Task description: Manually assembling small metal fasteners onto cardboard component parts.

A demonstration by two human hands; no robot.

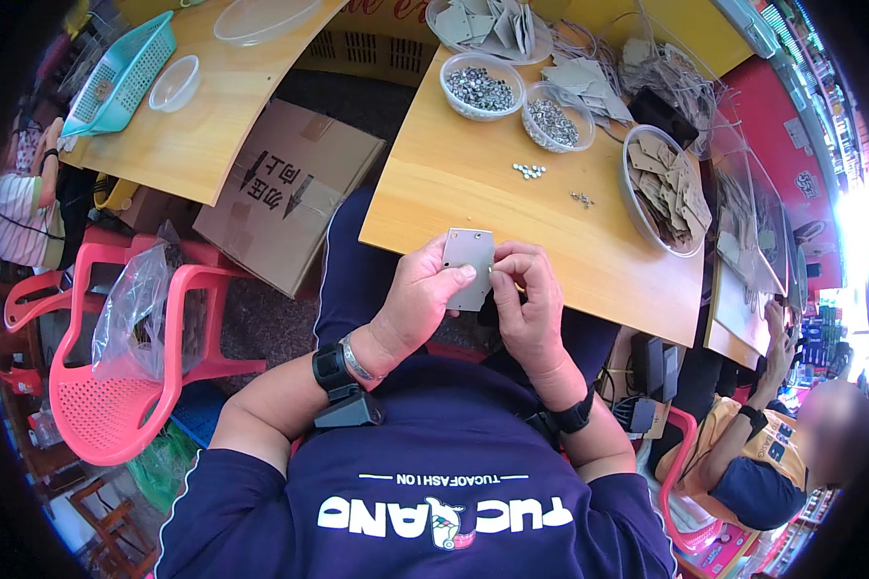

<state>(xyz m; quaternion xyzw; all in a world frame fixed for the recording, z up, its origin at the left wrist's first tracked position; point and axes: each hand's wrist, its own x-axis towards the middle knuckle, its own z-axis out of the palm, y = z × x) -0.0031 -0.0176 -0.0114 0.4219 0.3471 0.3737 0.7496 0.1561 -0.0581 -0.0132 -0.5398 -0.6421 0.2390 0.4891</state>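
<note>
At the wooden table's (541, 224) near edge, the left hand (413, 294) pinches a grey plate (470, 252); the right hand's (529, 307) fingers bunch against its side, their hold unclear. It looks light, stiff and smooth, best gripped by its edges.

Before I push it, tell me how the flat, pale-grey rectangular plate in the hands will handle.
The plate is probably stiff, since its edges look straight; likely light, looking thin; perhaps slippery, its face appearing smooth.

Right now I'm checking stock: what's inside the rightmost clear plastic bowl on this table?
The clear plastic bowl holds flat tan pieces, jumbled; they cover its bottom.
</note>
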